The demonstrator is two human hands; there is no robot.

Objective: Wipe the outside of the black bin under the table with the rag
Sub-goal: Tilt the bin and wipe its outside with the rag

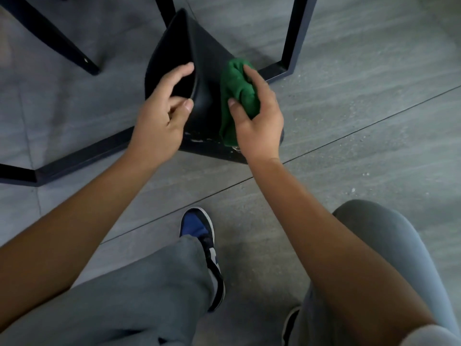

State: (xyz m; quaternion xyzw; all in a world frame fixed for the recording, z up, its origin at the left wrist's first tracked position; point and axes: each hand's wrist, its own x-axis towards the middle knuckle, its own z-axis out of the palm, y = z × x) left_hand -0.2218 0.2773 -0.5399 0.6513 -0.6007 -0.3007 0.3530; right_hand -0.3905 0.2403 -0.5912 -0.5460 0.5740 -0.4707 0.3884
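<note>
The black bin (pixel 207 51) stands on the grey floor between the table's dark legs, its open top turned toward the left. My left hand (pixel 162 116) grips the bin's rim, fingers inside and thumb on the outer edge. A bunched green rag (pixel 237 81) lies against the bin's outer wall on the right side. My right hand (pixel 259 121) holds the rag against that wall, with fingers over it and thumb pinching its near side. The bin's lower part is hidden behind my hands.
A dark metal table frame bar (pixel 82 158) runs along the floor just in front of the bin, with scuffed paint. An upright table leg (pixel 296 31) stands at the right and a slanted chair leg (pixel 57 43) at the left. My shoe (pixel 199 231) and knees are below.
</note>
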